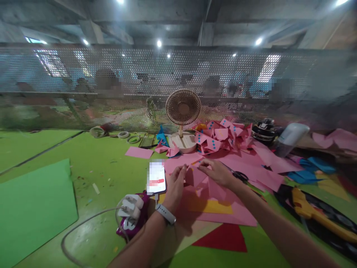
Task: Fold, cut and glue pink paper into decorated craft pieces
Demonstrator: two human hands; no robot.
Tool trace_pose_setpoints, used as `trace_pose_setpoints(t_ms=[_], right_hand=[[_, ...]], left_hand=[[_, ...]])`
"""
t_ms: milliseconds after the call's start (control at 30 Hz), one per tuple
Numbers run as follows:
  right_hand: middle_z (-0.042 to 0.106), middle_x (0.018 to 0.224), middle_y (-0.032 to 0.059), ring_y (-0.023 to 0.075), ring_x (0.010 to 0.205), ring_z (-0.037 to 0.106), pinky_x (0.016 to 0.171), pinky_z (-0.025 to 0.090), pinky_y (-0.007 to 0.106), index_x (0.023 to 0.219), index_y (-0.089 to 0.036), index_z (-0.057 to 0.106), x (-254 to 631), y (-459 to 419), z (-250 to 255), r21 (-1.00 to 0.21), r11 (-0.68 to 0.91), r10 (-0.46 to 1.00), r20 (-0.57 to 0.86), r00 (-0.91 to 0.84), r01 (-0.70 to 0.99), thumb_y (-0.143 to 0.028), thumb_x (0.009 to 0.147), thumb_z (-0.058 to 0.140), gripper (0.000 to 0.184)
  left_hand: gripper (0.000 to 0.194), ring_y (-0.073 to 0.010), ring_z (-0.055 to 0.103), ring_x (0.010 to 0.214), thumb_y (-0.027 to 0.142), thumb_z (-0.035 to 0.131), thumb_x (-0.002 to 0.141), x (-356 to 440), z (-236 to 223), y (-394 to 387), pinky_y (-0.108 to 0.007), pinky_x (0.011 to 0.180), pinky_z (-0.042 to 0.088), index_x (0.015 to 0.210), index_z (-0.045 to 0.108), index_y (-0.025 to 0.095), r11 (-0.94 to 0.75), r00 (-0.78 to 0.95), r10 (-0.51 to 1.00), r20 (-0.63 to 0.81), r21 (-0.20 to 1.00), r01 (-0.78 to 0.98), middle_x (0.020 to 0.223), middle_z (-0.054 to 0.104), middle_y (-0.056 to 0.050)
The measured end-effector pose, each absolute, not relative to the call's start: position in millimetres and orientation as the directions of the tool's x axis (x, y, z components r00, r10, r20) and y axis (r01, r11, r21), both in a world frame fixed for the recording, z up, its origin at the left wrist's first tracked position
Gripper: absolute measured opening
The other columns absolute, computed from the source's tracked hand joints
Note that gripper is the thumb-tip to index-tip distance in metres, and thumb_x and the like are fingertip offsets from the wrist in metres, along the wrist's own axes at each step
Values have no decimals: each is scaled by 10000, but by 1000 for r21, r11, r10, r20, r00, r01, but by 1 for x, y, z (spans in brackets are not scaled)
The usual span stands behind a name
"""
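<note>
Stretching from side to side, a bright green, flat-topped counter (pixel 103 171) bore broad, overlapping flat sheets of pink paper (pixel 241 215), which lay beneath and between both hands. The left hand (pixel 177 181) stood at their left side, thumb and fingers drawn together; the right hand (pixel 216 171) reached in from the right, its thumb and index fingertip close to each other. A smaller creased piece of pink paper (pixel 197 176) sat between the two, near both sets of fingertips; whether either hand was clamped on it could not be told.

A large light-green rectangular sheet (pixel 39 208) lay well apart to the left, and scrap-dotted surface gave open room between it and the slim phone with a lit white screen (pixel 157 182) beside the left hand. A mound of folded pink paper pieces (pixel 223 137) and a beige round-headed desk fan (pixel 183 108) bounded the far side; a long yellow tool handle (pixel 320 216) and black-handled scissors (pixel 240 176) bounded the right.

The pink sheets' near edge ran left to right, sinking slightly rightward. On them, an orange-yellow paper strip (pixel 210 206) had its long axis left to right. The creased piece's direction and long axis could not be made out.
</note>
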State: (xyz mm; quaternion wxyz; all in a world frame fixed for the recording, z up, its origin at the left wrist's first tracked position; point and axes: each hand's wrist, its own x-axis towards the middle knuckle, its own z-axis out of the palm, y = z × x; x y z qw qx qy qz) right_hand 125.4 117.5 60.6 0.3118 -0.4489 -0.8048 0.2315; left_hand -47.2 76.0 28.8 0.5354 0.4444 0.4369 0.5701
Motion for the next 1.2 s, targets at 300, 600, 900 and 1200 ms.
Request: trace_pose_setpoints(t_ms=[300,600,900,1200], right_hand=[[671,799,26,162,762,595,707,419,274,806,-174,633,133,131,58,-633,492,870,374,-321,597,-285,844,495,182],[685,848,41,173,790,607,734,446,294,841,-182,658,152,136,77,-628,501,855,466,-227,596,-314,812,522,192],[682,818,46,170,767,608,718,467,290,834,-160,650,179,115,114,-744,492,859,499,-112,452,-379,790,574,235],[671,822,39,165,761,597,669,455,266,857,-169,654,192,71,87,-721,405,913,283,-295,563,-392,824,526,259]], left_hand=[[382,-107,516,593,542,629,706,-43,20,85,-269,563,526,754,539,174,49,97,995,-25,964,-262,649,425,49],[382,-100,479,671,510,684,649,-45,16,92,-294,642,548,764,552,170,11,-8,1000,-16,928,-373,711,451,30],[286,-95,471,717,438,654,713,-46,15,92,-340,756,538,792,554,182,-29,19,999,40,912,-410,759,446,32],[258,-100,507,737,401,670,698,-45,11,96,-374,813,521,767,557,178,-32,12,999,41,898,-439,774,480,31]])
